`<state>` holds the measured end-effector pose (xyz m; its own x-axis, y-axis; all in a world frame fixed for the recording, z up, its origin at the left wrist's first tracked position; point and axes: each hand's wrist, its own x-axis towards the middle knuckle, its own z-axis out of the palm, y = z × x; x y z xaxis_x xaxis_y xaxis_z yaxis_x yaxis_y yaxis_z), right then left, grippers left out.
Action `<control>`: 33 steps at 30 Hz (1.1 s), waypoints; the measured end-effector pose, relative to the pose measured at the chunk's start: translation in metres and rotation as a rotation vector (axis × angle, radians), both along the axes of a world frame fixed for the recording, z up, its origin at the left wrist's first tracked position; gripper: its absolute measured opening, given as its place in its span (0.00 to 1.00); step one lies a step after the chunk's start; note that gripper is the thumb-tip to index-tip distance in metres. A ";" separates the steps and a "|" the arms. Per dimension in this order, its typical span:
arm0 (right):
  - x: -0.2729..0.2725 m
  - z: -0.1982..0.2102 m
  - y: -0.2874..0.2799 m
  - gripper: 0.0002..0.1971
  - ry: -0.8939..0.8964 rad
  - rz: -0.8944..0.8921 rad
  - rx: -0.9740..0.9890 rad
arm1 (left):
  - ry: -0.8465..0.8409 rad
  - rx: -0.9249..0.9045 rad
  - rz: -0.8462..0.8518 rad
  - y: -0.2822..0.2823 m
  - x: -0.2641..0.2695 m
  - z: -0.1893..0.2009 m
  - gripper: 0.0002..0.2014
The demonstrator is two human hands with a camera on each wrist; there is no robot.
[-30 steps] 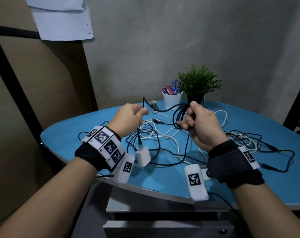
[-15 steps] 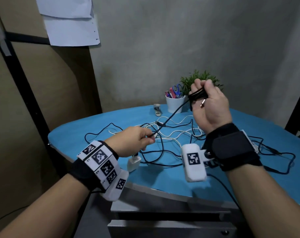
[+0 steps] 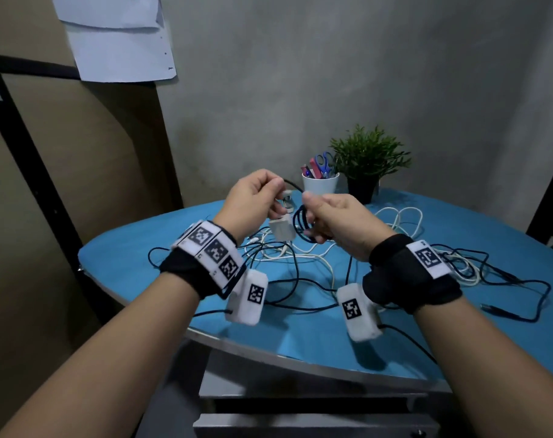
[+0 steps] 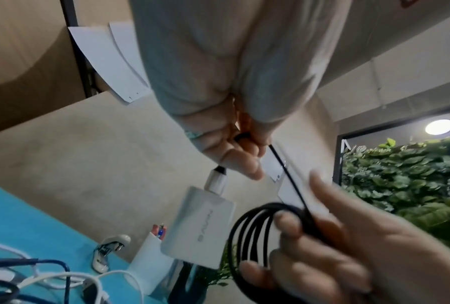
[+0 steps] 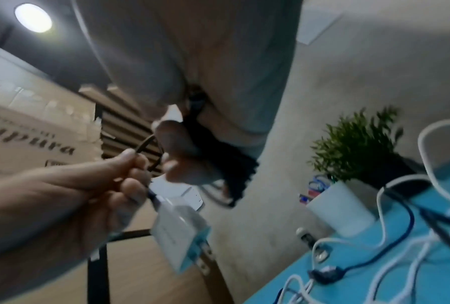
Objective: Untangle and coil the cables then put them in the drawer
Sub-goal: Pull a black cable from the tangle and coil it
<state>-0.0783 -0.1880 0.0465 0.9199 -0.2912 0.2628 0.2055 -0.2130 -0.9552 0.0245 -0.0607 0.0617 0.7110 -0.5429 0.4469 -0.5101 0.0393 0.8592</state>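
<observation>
Above the blue table (image 3: 458, 327), my left hand (image 3: 269, 197) pinches the black cable just above its white charger adapter (image 3: 281, 229), which hangs below the fingers. In the left wrist view the pinch by my left hand (image 4: 244, 142) sits close above the adapter (image 4: 200, 226). My right hand (image 3: 316, 218) grips a small coil of that black cable (image 3: 300, 224), also seen in the left wrist view as several loops of black cable coil (image 4: 244, 236). A short strand joins the two hands. A tangle of white and dark cables (image 3: 300, 257) lies on the table beneath them.
A white pen cup (image 3: 320, 184) with scissors and a potted plant (image 3: 365, 159) stand at the table's back. A small stapler (image 4: 109, 251) lies near the cup. More dark cable (image 3: 506, 279) trails to the right. A grey drawer unit (image 3: 313, 422) sits under the front edge.
My right hand came down from in front of the plant to meet the left. My left hand rose off the table, lifting the adapter clear, and the strand between the hands is much shorter.
</observation>
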 end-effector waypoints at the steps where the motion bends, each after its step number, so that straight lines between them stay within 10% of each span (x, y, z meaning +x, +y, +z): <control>1: 0.001 0.000 0.003 0.16 -0.044 0.039 0.085 | 0.029 0.014 -0.007 -0.006 0.003 -0.002 0.12; 7: 0.018 0.006 -0.011 0.16 -0.219 0.038 0.516 | 0.322 0.086 -0.217 -0.031 0.003 -0.017 0.22; 12: 0.020 -0.001 -0.025 0.18 -0.149 -0.084 0.266 | 0.330 0.044 -0.301 -0.028 0.000 -0.020 0.28; 18: 0.019 0.006 -0.013 0.18 -0.169 0.113 0.540 | 0.302 0.080 -0.261 -0.031 -0.010 -0.022 0.12; 33: 0.009 -0.002 -0.001 0.16 -0.049 0.088 0.412 | 0.266 -0.019 -0.171 -0.023 -0.015 -0.027 0.06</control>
